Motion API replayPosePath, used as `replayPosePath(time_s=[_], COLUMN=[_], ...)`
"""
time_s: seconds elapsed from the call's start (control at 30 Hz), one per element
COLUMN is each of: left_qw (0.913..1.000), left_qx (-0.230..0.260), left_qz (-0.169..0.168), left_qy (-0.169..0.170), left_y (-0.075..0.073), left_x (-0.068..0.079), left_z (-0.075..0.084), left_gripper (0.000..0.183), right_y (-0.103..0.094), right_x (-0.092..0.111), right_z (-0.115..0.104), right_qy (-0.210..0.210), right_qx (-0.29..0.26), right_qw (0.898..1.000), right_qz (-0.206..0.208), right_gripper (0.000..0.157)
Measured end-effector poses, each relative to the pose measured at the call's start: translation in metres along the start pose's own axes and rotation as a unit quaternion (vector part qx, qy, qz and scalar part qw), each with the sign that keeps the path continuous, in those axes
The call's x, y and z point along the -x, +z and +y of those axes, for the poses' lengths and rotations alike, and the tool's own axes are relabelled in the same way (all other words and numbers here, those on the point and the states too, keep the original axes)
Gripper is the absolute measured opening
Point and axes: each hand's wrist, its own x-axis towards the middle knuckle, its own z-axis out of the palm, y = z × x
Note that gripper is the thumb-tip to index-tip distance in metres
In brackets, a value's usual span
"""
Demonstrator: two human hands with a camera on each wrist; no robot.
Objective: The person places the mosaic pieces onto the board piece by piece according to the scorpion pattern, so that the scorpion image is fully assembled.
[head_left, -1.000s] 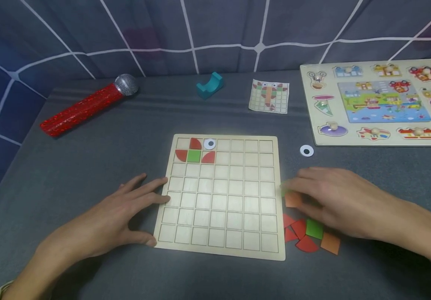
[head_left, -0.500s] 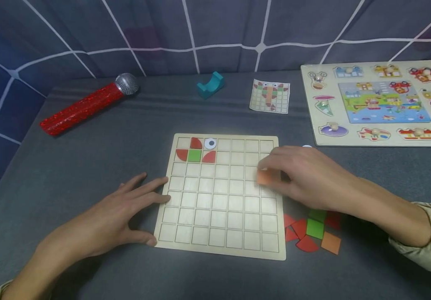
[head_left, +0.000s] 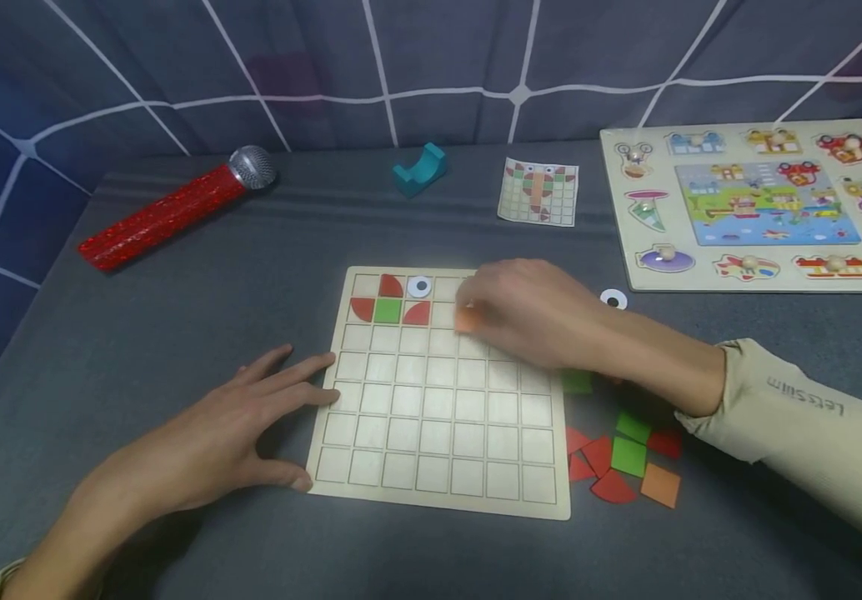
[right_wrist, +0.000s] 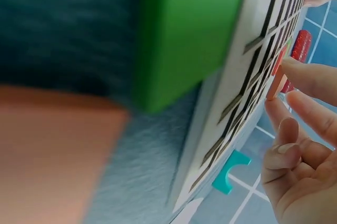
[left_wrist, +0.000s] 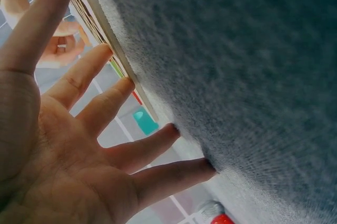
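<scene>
A pale wooden grid board [head_left: 442,475] lies flat on the grey table. Its upper left squares hold red quarter-round pieces [head_left: 362,309], a green square tile [head_left: 388,311] and a white eye disc [head_left: 419,287]. My right hand [head_left: 532,312] pinches an orange square tile [head_left: 467,320] between thumb and finger, low over the board's upper middle; the same orange tile [right_wrist: 276,83] shows at the fingertips in the right wrist view. My left hand [head_left: 228,433] has its fingers spread, with fingertips and thumb resting at the board's left edge.
Loose red, green and orange pieces [head_left: 628,457] lie right of the board, with a second eye disc [head_left: 613,300] above them. Behind stand a red microphone [head_left: 168,212], a teal arch block [head_left: 421,171], a pattern card [head_left: 538,193] and a knobbed puzzle board [head_left: 769,268].
My right hand has carried the orange tile from the loose pieces at the right, up and leftward over the board. The left hand stays at the board's edge.
</scene>
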Motion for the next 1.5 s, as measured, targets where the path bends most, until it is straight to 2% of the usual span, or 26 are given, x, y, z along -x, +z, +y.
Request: replayPosePath(time_s=[0.23,0.63,1.13,1.5], left_qw=[1.0000,0.9999,0.9999,0.9998], left_qx=[0.001,0.000,0.002,-0.003], left_qz=[-0.004,-0.012,-0.012,-0.013], left_qy=[0.000,-0.009,-0.010,-0.013], left_y=[0.000,0.000,0.001,0.001], left_x=[-0.001,-0.001,-0.002,-0.002], left_z=[-0.001,-0.003,-0.002,-0.002], left_gripper=[0.081,0.083,0.083,0.084], right_y=[0.002,0.006,0.006,0.008], right_x=[-0.016,-0.029,-0.029,-0.028], right_z=[-0.004,-0.011,-0.009,-0.011], right_qy=[0.005,0.032,0.044,0.031], right_qx=[-0.005,0.001,-0.003,0.003], right_qw=[1.000,0.999,0.998,0.999], right_qz=[-0.005,-0.030,-0.036,-0.038], right_gripper=[0.019,0.022,0.022,0.018])
